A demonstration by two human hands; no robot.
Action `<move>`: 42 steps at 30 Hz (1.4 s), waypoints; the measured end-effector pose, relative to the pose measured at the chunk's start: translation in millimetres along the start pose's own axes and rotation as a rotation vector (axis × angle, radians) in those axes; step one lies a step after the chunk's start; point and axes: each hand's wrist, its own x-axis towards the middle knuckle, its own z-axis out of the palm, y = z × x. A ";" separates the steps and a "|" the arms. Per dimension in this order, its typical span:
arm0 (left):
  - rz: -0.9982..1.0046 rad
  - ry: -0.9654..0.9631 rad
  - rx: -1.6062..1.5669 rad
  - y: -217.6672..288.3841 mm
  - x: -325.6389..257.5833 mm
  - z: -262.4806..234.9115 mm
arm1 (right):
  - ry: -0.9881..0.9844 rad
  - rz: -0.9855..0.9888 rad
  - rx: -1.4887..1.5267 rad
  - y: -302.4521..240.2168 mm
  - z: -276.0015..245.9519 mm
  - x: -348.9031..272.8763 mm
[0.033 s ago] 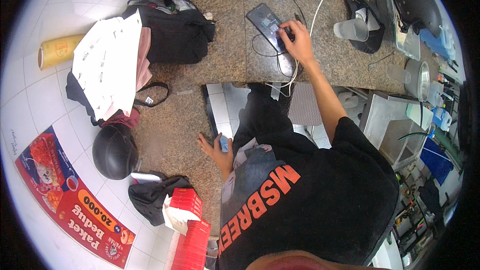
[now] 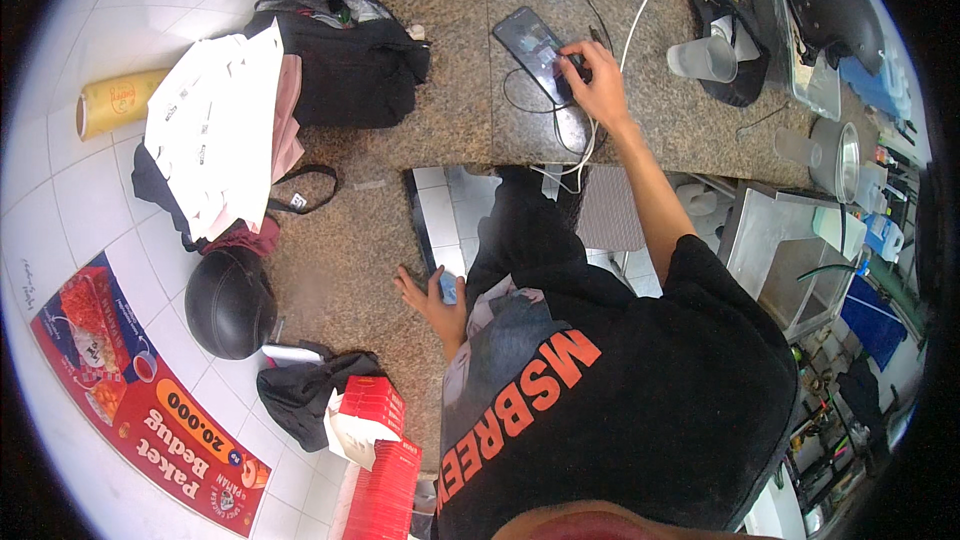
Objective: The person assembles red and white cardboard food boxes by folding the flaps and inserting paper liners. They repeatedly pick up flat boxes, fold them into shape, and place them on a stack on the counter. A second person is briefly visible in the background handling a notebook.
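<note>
Your right hand (image 2: 598, 80) rests with fingers curled on the phone (image 2: 535, 52) lying flat on the counter (image 2: 450, 120), cable work unfinished, while your left hand (image 2: 432, 298) loosely grips a small blue object (image 2: 449, 287).

The counter (image 2: 450, 120) is speckled brown-grey granite, and on it lie a phone (image 2: 532, 48) with a dark, dimly lit screen, a white cable (image 2: 640, 0), a thin black cable (image 2: 520, 105), a black bag (image 2: 340, 55), white sheets (image 2: 215, 130) dotted with small dark print over a pink cloth (image 2: 288, 130), a glossy black helmet (image 2: 228, 302) and red-and-white cartons (image 2: 372, 410). The person's T-shirt (image 2: 640, 400) is black with orange-red block lettering. The wall (image 2: 60, 210) is white tile with grey joints, bearing a red poster (image 2: 130, 390) with white and yellow lettering, and a yellow roll (image 2: 115, 100) lies against it.
</note>
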 end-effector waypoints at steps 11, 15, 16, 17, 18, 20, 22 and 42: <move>0.018 0.025 0.026 -0.7 0.7 5.4 | -0.023 -0.003 0.160 11.8 -9.5 0.6; 0.023 0.033 0.038 -2.3 0.3 7.5 | -0.019 -0.002 0.215 14.7 -9.6 0.7; 0.024 0.036 0.041 -2.7 0.1 8.0 | -0.014 0.000 0.204 16.1 -9.0 0.3; 0.020 0.036 0.043 -2.2 -0.4 8.2 | -0.013 0.004 0.192 18.0 -7.9 -0.6; 0.016 0.036 0.045 -1.8 -0.8 8.5 | -0.011 0.009 0.179 19.2 -7.0 -1.3; 0.007 0.043 0.047 -1.0 -1.2 9.8 | -0.006 0.000 0.149 21.7 -5.6 -2.3; 0.010 0.048 0.047 -2.1 1.4 9.7 | -0.006 -0.002 0.108 22.4 -7.5 -5.0; 0.026 0.070 0.050 -3.3 3.0 11.7 | 0.041 0.009 0.075 16.4 -0.7 0.2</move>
